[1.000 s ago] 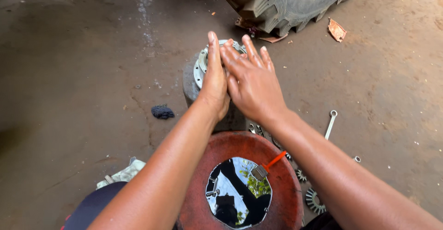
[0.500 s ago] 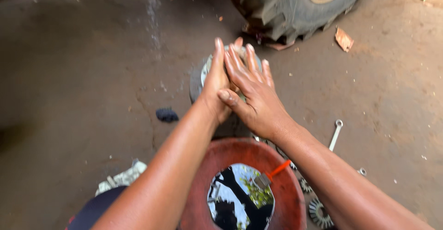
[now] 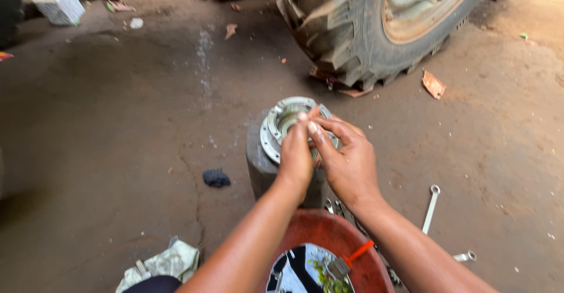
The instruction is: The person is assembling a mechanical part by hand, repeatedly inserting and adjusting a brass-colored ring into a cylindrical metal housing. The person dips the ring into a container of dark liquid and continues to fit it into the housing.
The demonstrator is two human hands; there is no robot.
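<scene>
On the bare dirt floor, near its far edge, stands a big lugged tractor tyre, the largest thing in sight. Next in size, close to the floor's near edge, is a round red basin holding dark liquid that mirrors the surroundings, with an orange-handled brush lying in it. Just beyond the basin, about the middle of the floor, a grey metal hub with a bolted flange ring sits upright, its open bore facing up. Both hands meet over that hub's top: the left hand is pressed flat, fingers straight and together, against the right hand, whose fingers curl over the flange rim; whether either grips anything small between them I cannot tell. To the right of the hub a steel ring spanner lies flat. A crumpled pale rag lies at the near left, and a small dark blue scrap rests left of the hub
</scene>
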